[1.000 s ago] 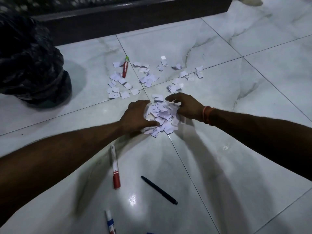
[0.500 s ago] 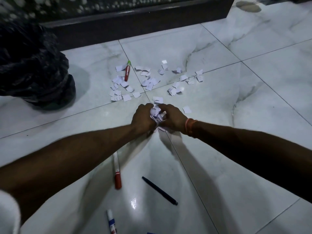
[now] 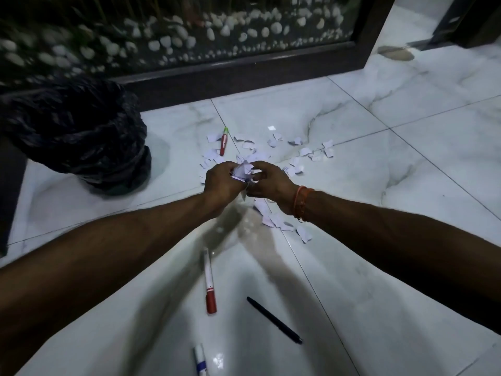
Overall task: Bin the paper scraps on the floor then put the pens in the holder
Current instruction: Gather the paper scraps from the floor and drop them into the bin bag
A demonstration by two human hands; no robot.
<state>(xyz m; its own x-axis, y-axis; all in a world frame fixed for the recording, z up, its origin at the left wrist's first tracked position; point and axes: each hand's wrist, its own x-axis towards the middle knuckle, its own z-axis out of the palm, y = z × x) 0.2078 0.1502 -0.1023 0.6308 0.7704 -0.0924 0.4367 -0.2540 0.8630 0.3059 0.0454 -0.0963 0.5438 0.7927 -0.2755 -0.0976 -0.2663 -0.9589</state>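
— Which step am I on?
— Binning. Your left grip (image 3: 221, 181) and right grip (image 3: 272, 184) are both clamped on one wad of paper scraps (image 3: 244, 170), just above the floor (image 3: 352, 267).
— Next?
— Probably carry it left to the black-lined bin (image 3: 81, 137); more loose scraps (image 3: 306, 151) wait.

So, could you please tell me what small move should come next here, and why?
Probably carry the bunch of white paper scraps left to the black-bagged bin and drop it in: the left hand and right hand grip it together above the white tiled floor, and the bin stands close on the left.
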